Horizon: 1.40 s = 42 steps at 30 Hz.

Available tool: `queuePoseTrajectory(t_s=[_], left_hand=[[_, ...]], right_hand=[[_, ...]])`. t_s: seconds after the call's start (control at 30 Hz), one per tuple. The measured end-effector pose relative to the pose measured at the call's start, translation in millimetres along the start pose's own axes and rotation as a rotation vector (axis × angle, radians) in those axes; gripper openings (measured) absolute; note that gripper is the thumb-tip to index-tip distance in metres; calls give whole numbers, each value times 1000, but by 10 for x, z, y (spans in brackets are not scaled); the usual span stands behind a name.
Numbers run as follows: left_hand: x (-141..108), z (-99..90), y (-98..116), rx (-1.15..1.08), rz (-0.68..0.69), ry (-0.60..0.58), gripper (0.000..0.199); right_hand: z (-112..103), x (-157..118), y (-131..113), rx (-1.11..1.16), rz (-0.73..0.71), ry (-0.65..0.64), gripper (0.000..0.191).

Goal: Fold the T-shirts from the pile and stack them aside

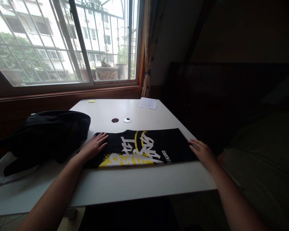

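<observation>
A black garment with yellow and white print point(139, 149) lies folded in a long flat shape across the white table point(144, 183). My left hand point(93, 147) rests on its left end, fingers spread and pointing up and to the right. At the garment's right end is my right hand point(202, 152), its fingers reaching left onto the edge, slightly apart. Neither hand appears to grip the cloth.
A heap of black cloth point(60, 128) with a white part sits on the table's left side. Papers point(147, 103) and a yellow note point(91, 101) lie near the back edge. A dark hole point(115, 120) and a round silver piece point(127, 120) are beyond the garment.
</observation>
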<state>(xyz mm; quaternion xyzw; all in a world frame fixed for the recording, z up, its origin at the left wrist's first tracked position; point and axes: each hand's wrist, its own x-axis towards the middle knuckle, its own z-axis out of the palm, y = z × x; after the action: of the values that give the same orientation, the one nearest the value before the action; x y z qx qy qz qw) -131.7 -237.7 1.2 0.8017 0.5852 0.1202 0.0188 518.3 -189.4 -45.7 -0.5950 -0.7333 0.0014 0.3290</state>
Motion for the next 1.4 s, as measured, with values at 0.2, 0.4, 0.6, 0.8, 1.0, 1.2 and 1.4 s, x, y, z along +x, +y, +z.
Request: queuePoseTrajectory(t_s=[0.2, 0.4, 0.6, 0.8, 1.0, 1.2, 1.4], left_hand=[[-8, -28, 23, 7, -7, -29, 61], [-11, -16, 18, 9, 16, 3, 59], [-15, -24, 19, 10, 4, -17, 61], [-18, -29, 7, -15, 7, -7, 62], [-33, -5, -15, -27, 13, 23, 62], [-35, 8, -39, -33, 31, 29, 62], [-62, -29, -8, -90, 34, 70, 65]], right_hand=[[0, -4, -41, -15, -26, 9, 34], [-2, -9, -68, -53, -13, 12, 35], [-17, -9, -82, -28, 11, 4, 35], [-9, 2, -93, -31, -6, 17, 34], [-15, 3, -100, -27, 7, 2, 36], [-13, -11, -86, -35, 10, 8, 35], [-19, -2, -127, -57, -82, 60, 36]])
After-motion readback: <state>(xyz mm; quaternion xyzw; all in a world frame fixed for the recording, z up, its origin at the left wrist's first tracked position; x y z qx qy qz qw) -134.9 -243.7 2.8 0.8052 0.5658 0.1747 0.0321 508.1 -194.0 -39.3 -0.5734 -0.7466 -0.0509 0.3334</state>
